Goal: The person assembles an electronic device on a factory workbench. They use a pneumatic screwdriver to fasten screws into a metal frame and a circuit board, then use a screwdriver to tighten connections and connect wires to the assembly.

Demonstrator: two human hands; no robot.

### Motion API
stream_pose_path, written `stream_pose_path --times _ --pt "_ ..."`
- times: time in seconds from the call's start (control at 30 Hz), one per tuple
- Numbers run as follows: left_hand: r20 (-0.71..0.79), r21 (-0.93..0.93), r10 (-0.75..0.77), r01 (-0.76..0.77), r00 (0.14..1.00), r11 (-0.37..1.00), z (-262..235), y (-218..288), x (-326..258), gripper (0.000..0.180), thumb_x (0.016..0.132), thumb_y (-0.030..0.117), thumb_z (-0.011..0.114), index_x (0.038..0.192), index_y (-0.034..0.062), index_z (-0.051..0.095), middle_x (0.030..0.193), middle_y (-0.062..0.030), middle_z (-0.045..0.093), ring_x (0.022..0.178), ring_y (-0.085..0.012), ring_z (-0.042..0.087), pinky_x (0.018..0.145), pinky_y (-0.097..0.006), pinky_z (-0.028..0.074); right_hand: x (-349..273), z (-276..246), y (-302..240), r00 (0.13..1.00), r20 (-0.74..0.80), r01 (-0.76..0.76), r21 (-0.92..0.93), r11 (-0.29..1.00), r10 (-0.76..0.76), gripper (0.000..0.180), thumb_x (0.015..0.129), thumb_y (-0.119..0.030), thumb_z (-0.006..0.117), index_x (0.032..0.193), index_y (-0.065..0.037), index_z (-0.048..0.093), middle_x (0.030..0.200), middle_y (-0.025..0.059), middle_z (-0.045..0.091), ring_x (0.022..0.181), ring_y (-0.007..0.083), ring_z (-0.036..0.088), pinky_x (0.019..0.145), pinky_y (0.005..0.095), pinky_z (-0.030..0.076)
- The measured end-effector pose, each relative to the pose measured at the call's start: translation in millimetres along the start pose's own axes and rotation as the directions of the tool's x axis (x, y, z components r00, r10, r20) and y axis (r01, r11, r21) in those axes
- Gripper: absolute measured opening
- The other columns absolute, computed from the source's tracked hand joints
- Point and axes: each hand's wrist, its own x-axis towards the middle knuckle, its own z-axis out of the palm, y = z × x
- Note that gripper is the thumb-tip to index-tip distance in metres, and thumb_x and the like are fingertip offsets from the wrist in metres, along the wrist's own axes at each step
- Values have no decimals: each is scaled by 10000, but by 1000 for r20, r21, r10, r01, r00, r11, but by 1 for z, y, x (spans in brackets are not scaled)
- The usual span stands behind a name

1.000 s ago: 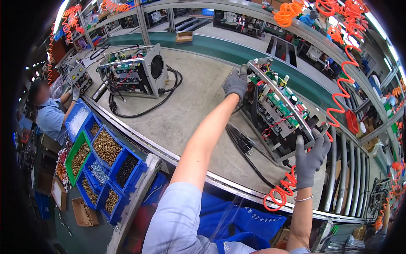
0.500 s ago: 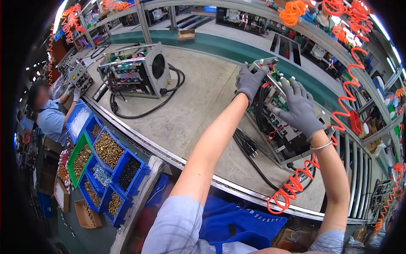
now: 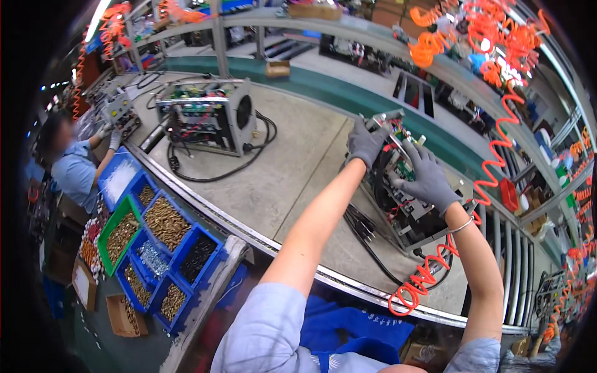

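Note:
My gloved left hand (image 3: pixel 365 144) is closed around the upper far corner of an open metal machine chassis (image 3: pixel 424 225) on the right of the bench. Stretched fingers of my gloved right hand (image 3: pixel 429 177) lie over the chassis's upper edge, with the palm above its circuit boards. Green boards and red wires show inside, partly hidden by my hands. A black power cord (image 3: pixel 380 260) loops beside the chassis on the near side. In front of it hangs a coiled red air hose (image 3: pixel 429 268), passing close to my right wrist.
Another open chassis (image 3: pixel 202 121) with a fan and black cord (image 3: pixel 272 133) stands farther left. Blue bins (image 3: pixel 214 252) and a green bin (image 3: pixel 112 264) of small fasteners sit at lower left. A co-worker (image 3: pixel 76 171) works at far left. Metal rollers (image 3: pixel 522 267) adjoin the bench's right end.
The view has shifted, so the bench appears lower. My left hand keeps its hold on the chassis corner. My right hand is slightly closer to my left, fingers still stretched out.

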Motion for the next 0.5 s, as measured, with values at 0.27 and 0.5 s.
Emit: stream_pose_path --times 0.27,0.5 --pt "-49 236 483 -460 874 856 -99 -35 -186 760 812 425 723 1368 -17 454 1270 -225 559 1187 -376 527 1044 -443 387 -67 -35 34 931 -356 26 290 957 83 632 878 -261 645 1454 -91 449 1388 212 527 1274 329 522 1078 386 386" --pt "646 279 399 -688 650 670 -126 -106 -410 770 858 564 597 1435 81 435 1534 -164 368 1441 -347 282 1178 -529 139 -126 30 89 729 -645 216 533 818 228 398 989 -225 466 713 -2 645 786 115 640 856 249 589 798 361 444"
